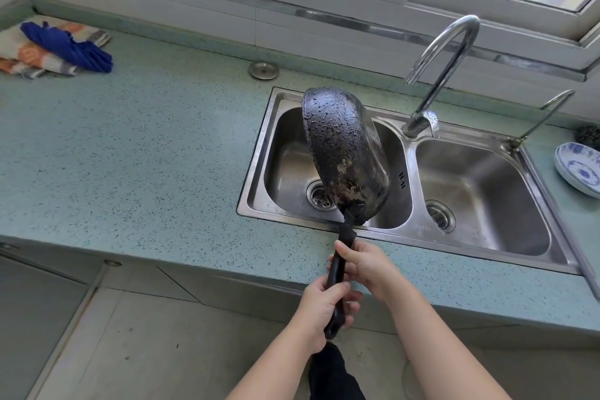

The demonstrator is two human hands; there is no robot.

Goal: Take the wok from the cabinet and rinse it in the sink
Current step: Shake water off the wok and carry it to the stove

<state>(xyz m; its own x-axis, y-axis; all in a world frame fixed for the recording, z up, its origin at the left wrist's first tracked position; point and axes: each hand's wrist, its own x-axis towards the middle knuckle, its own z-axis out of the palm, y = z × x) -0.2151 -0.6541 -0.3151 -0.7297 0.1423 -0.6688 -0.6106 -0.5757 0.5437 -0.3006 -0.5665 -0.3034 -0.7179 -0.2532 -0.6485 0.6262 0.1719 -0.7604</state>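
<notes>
The dark, round metal wok (pixel 344 153) is out of the cabinet. It sits in the middle of the frame, tipped up on edge above the left basin of the stainless-steel double sink (pixel 259 153), with its scorched underside facing the camera. Water beads cover that underside, so I judge that the rinse has at least begun and may be finished; the tilt looks like draining. No stream shows from the curved chrome tap (pixel 449 49) at upper right. The inside of the wok is turned away, so whether it is clean cannot be told.

Both hands grip the wok's long black handle (pixel 336 269) at lower centre. The left hand (pixel 319 305) wraps round its end, and the right hand (pixel 367 265) curls round it nearer the bowl.

What may be left is shaking off the water, or another pass under the tap if the inside needs it. The speckled green desk (pixel 130 146) carries folded cloths (pixel 48 45) at upper left and a blue-and-white plate (pixel 581 169) at the right edge.
</notes>
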